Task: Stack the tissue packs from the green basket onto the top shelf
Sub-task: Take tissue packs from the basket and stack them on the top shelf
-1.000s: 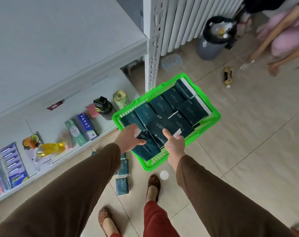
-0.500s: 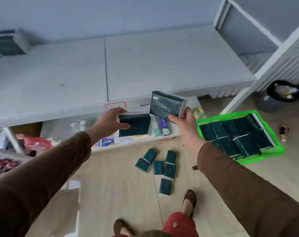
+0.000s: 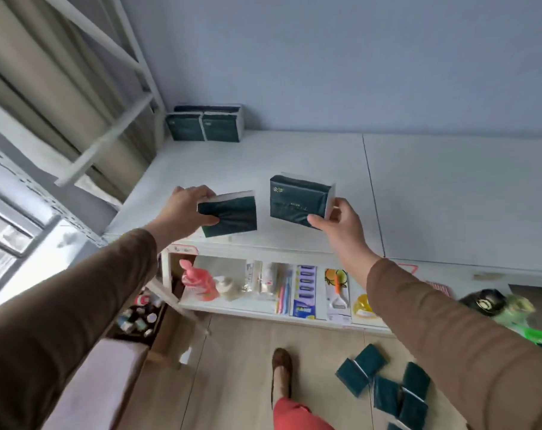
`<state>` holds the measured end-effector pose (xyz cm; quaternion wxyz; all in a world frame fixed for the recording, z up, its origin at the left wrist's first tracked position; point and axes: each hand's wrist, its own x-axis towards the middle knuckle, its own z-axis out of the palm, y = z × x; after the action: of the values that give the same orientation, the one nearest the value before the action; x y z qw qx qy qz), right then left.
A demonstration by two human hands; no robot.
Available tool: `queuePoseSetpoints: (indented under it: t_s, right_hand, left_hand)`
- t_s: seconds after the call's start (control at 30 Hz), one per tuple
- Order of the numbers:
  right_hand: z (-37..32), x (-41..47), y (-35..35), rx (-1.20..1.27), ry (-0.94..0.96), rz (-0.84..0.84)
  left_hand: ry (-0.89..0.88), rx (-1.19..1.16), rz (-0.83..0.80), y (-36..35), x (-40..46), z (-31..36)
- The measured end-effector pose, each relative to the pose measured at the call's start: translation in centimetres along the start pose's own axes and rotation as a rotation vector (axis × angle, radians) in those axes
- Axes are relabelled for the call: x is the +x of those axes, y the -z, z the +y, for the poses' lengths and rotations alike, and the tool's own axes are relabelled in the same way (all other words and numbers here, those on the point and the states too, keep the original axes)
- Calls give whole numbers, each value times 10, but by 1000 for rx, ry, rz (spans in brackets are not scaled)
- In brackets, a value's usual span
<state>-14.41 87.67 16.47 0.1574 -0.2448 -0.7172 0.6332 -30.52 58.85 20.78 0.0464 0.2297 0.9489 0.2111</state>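
The white top shelf (image 3: pixel 294 156) before me bears stacked tissue packs (image 3: pixel 205 125) in its far left corner — against the wall. The lower shelf (image 3: pixel 263 310) carries small goods — and more loose packs (image 3: pixel 384 386) lie on the floor (image 3: pixel 232 383).

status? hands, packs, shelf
Left hand and right hand each hold one tissue pack above the top shelf. Stacked packs in back-left corner. Path clear.

Lower shelf (image 3: pixel 232 308) holds a pink bottle (image 3: pixel 198 282), toothbrushes (image 3: pixel 282 293) — brown shoe (image 3: pixel 281 372) on floor.
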Motion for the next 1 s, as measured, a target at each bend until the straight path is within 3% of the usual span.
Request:
queuePoseSetpoints:
  t_s: [0.37, 0.53, 0.67, 1.0]
  right_hand:
    - [-10, 203, -174, -191, 40, -123]
    - [-19, 259, -235, -276, 63, -133]
    - [-15, 291, -268, -347, 67, -65]
    - [-24, 309, -319, -327, -34, 119]
  left_hand:
    - [132, 87, 80, 55, 197, -137]
    - [151, 115, 24, 68, 273, -165]
    - [104, 129, -6, 62, 317, -181]
    - [11, 200, 115, 53, 343, -196]
